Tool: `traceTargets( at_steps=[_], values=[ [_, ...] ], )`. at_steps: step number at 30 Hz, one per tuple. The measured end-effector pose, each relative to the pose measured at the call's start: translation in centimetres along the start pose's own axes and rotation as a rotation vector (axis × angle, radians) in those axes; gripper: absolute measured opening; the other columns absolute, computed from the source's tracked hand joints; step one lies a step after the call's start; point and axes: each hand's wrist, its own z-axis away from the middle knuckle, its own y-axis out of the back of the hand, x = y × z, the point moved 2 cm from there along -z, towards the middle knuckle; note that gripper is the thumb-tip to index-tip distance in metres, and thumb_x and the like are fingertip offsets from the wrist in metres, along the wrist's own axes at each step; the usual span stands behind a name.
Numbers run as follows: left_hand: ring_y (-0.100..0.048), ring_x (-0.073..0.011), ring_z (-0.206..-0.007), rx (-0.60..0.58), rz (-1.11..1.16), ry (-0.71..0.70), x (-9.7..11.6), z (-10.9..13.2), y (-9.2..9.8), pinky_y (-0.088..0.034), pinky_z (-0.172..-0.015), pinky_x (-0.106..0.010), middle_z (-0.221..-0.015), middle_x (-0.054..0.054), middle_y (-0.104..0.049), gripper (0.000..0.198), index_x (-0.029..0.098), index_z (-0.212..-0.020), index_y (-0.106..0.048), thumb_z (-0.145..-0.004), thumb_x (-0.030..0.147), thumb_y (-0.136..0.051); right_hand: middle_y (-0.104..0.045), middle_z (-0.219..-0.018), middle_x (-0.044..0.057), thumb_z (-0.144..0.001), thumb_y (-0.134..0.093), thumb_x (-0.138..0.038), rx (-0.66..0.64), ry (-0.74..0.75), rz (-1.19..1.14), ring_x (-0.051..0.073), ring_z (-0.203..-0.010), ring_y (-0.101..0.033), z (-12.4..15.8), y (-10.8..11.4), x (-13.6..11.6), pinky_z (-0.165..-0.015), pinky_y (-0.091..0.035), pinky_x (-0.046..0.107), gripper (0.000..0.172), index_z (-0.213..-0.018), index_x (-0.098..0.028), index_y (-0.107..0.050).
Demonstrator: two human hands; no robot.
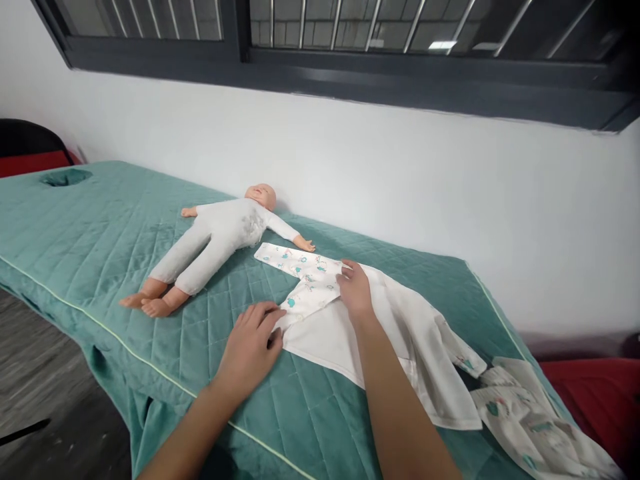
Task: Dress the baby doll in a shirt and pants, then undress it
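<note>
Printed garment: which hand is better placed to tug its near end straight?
Left, likely. The left hand has fingertips on the near end of the printed garment. The right hand lies flat across its middle, better suited to pinning it down.

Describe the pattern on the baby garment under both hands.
The baby garment is white with small teal prints; head view.

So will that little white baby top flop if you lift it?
Probably floppy: the baby top lies in soft folds under the right hand. Likely light, since the cloth looks thin. It probably won't slide far on the quilted cover.
</note>
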Motion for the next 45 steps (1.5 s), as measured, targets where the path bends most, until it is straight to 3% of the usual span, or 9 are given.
traceTargets(
  at_steps=[12,19,24,27,29,32,35,39,45],
  values=[
    [-0.058,-0.0268,-0.102,0.068,-0.113,0.149,-0.1,0.8,0.2,-0.044,-0.082,-0.042,-0.111,-0.007,-0.066,0.037,0.022,-0.115,-0.062,-0.084,0.009,-0.047,-0.066,-0.117,0.011,-0.069,-0.051,-0.025,-0.015,0.018,-0.011,0.024,-0.097,-0.064,-0.3,-0.1,0.1,-0.081,-0.053,0.037,0.056,-0.124,-0.018,-0.059],
    [-0.060,-0.0206,-0.089,0.154,0.124,-0.021,1.9,0.6,0.5,-0.046,-0.080,-0.036,-0.094,-0.005,-0.067,0.019,0.023,-0.103,-0.066,-0.096,0.026,-0.048,-0.069,-0.111,0.010,-0.070,-0.056,-0.029,0.019,0.005,-0.095,0.021,-0.085,-0.066,-0.5,0.2,0.0,-0.077,-0.053,0.035,0.050,-0.117,-0.017,-0.063],
    [-0.062,-0.0172,-0.084,0.058,0.318,-0.094,3.9,-0.2,0.1,-0.047,-0.078,-0.032,-0.090,-0.003,-0.069,0.020,0.023,-0.098,-0.067,-0.097,0.032,-0.050,-0.071,-0.105,0.011,-0.074,-0.060,-0.040,0.096,-0.006,-0.176,0.022,-0.085,-0.067,-0.7,1.3,-0.2,-0.071,-0.053,0.032,0.049,-0.116,-0.016,-0.060],
    [-0.063,-0.0174,-0.088,0.032,0.328,0.005,2.7,-2.2,-0.6,-0.049,-0.079,-0.031,-0.093,-0.004,-0.069,0.025,0.022,-0.101,-0.067,-0.099,0.033,-0.045,-0.071,-0.109,0.010,-0.073,-0.064,-0.044,0.098,-0.039,-0.221,0.022,-0.087,-0.067,-0.6,1.6,-0.2,-0.069,-0.053,0.032,0.047,-0.112,-0.018,-0.061],
    [-0.062,-0.0200,-0.094,0.035,0.210,0.066,1.3,-4.3,-1.3,-0.051,-0.083,-0.035,-0.100,-0.006,-0.068,0.028,0.021,-0.114,-0.064,-0.098,0.032,-0.043,-0.070,-0.111,0.009,-0.070,-0.067,-0.042,0.080,-0.052,-0.208,0.022,-0.089,-0.067,-0.5,1.5,-0.1,-0.072,-0.053,0.033,0.045,-0.109,-0.020,-0.061],
    [-0.052,-0.0276,-0.122,-0.009,-0.016,0.005,-0.6,-7.6,-2.4,-0.045,-0.100,-0.045,-0.130,-0.012,-0.059,0.041,0.021,-0.134,-0.055,-0.097,0.037,-0.045,-0.067,-0.117,0.008,-0.064,-0.071,-0.035,0.074,-0.057,-0.170,0.023,-0.098,-0.065,-0.3,1.2,0.2,-0.082,-0.052,0.035,0.046,-0.107,-0.021,-0.061],
    [-0.032,-0.0275,-0.143,-0.175,-0.108,-0.103,-1.8,-9.7,-3.5,-0.032,-0.114,-0.052,-0.151,-0.006,-0.045,0.048,0.027,-0.143,-0.046,-0.099,0.044,-0.036,-0.064,-0.123,0.007,-0.066,-0.069,-0.032,0.067,-0.056,-0.048,0.025,-0.106,-0.062,-0.2,1.3,0.3,-0.091,-0.048,0.038,0.051,-0.115,-0.023,-0.058],
    [-0.027,-0.0239,-0.147,-0.342,-0.136,-0.048,-3.2,-10.8,-4.3,-0.014,-0.120,-0.058,-0.155,0.002,-0.039,0.050,0.032,-0.145,-0.043,-0.102,0.046,-0.022,-0.063,-0.126,0.008,-0.071,-0.064,-0.027,0.058,-0.003,0.119,0.024,-0.108,-0.061,-0.3,1.9,0.3,-0.095,-0.046,0.039,0.051,-0.121,-0.021,-0.055],
    [-0.024,-0.0277,-0.148,-0.323,-0.202,0.072,-3.7,-10.8,-4.1,-0.014,-0.118,-0.064,-0.159,0.001,-0.031,0.054,0.029,-0.148,-0.039,-0.101,0.049,-0.021,-0.065,-0.123,0.008,-0.077,-0.058,-0.023,0.113,0.035,0.284,0.022,-0.107,-0.061,-0.8,2.4,0.1,-0.092,-0.047,0.035,0.043,-0.119,-0.020,-0.056]
  ],
)
